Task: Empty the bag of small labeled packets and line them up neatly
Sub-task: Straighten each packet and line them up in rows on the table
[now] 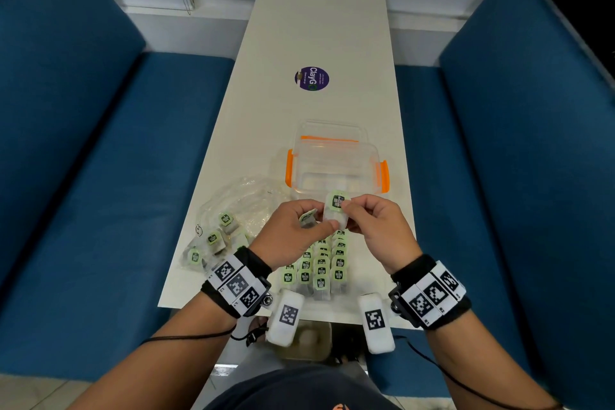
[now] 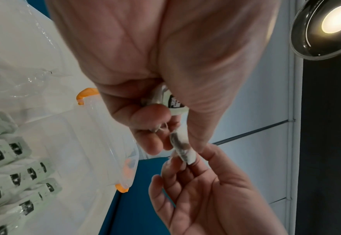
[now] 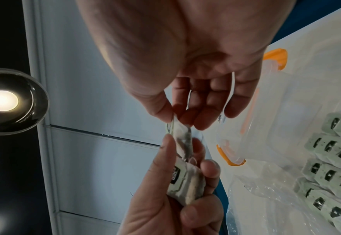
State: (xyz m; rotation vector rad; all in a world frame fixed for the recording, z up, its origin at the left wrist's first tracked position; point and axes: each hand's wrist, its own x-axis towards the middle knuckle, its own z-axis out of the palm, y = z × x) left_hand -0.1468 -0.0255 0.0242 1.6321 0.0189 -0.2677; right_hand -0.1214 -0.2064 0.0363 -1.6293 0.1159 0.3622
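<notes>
Both hands are raised over the white table. My right hand pinches a small tea packet by its green-and-black label, seen edge-on in the right wrist view. My left hand curls round a second packet, and its thumb touches the lower end of the first packet. A thin string joins the two. Several packets lie in neat rows below the hands. The clear plastic bag lies at the left with several packets in it.
A clear plastic box with orange clasps stands open just beyond the hands, its lid behind it. A purple round sticker marks the table's middle. Blue benches flank the narrow table on both sides.
</notes>
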